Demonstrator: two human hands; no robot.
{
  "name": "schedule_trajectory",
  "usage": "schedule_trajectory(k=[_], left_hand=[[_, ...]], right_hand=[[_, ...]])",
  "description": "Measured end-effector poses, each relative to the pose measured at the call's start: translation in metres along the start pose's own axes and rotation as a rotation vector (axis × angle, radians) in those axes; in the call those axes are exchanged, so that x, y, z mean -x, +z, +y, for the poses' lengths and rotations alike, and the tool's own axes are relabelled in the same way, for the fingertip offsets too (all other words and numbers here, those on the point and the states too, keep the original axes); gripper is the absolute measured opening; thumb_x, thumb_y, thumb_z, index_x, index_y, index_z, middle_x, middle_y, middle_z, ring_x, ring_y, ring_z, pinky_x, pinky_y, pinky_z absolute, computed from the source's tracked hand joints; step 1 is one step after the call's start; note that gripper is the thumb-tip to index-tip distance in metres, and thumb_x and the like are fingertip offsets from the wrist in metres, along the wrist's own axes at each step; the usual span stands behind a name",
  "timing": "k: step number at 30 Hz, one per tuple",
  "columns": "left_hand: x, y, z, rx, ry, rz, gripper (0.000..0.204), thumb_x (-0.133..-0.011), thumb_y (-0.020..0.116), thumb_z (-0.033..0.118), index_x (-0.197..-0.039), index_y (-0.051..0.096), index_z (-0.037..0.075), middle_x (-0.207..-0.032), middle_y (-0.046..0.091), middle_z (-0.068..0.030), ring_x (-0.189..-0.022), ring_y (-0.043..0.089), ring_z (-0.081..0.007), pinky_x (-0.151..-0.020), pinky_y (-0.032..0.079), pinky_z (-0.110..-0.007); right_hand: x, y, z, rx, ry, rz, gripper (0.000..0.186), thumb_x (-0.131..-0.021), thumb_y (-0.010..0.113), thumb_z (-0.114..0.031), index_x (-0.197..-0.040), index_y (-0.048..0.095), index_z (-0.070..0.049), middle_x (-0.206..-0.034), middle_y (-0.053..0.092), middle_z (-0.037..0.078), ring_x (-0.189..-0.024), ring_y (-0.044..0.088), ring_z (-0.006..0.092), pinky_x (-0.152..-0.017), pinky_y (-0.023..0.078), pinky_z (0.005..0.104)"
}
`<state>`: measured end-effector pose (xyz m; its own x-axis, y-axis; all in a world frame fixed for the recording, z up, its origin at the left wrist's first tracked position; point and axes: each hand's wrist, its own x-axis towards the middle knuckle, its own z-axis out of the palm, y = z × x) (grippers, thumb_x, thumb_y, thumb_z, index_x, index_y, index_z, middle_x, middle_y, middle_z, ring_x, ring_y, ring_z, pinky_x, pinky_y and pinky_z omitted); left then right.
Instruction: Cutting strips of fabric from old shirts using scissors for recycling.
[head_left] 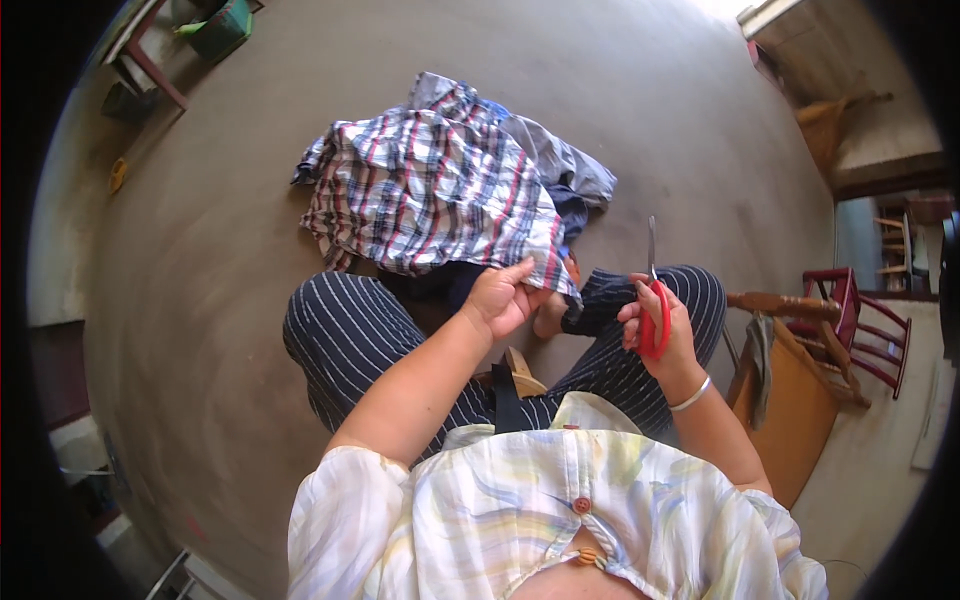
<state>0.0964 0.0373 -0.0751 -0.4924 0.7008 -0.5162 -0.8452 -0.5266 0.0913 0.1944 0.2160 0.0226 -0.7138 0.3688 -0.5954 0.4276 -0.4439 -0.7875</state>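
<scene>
Near centre in the head view, plaid cloth [420, 185] is heaped on the floor [200, 300], its near-right corner pinched by the left hand [503, 300]. Red-handled scissors [657, 290] are gripped in the right hand [676, 348], blades seemingly closed. Corner best kept taut, blades clear of left fingers and nearby striped trousers [350, 325]. Grey-blue clothing [565, 165] is bunched on the far side; red chair [850, 297] stands right.

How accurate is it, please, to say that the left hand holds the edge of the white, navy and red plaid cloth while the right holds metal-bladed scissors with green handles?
One detail is wrong: the metal-bladed scissors in the right hand have red handles, not green ones, as the head view shows. The left hand does hold the edge of the plaid cloth.
</scene>
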Motion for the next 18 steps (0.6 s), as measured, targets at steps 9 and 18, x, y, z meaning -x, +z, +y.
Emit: schedule_trajectory(k=[9, 18], left_hand=[[-0.007, 0.002, 0.007, 0.058, 0.069, -0.127, 0.029, -0.084, 0.043, 0.019, -0.108, 0.044, 0.003, -0.107, 0.051, -0.0128, -0.104, 0.046, -0.0285, -0.093, 0.027, -0.053], [-0.003, -0.01, 0.006, 0.041, 0.029, -0.188, 0.029, -0.084, 0.043, 0.018, -0.109, 0.044, 0.004, -0.109, 0.05, -0.0135, -0.104, 0.046, -0.0293, -0.095, 0.024, -0.052]], right_hand=[[0.054, 0.007, 0.034, -0.141, 0.353, -0.404, 0.036, -0.084, 0.048, -0.025, -0.112, 0.041, -0.003, -0.07, 0.047, 0.003, -0.058, 0.051, 0.0111, -0.051, 0.046, 0.0245], [0.019, 0.032, 0.071, -0.164, 0.463, -0.295, 0.025, -0.078, 0.057, -0.031, -0.085, 0.046, -0.01, -0.067, 0.048, 0.0, -0.058, 0.05, 0.0102, -0.052, 0.045, 0.025]])
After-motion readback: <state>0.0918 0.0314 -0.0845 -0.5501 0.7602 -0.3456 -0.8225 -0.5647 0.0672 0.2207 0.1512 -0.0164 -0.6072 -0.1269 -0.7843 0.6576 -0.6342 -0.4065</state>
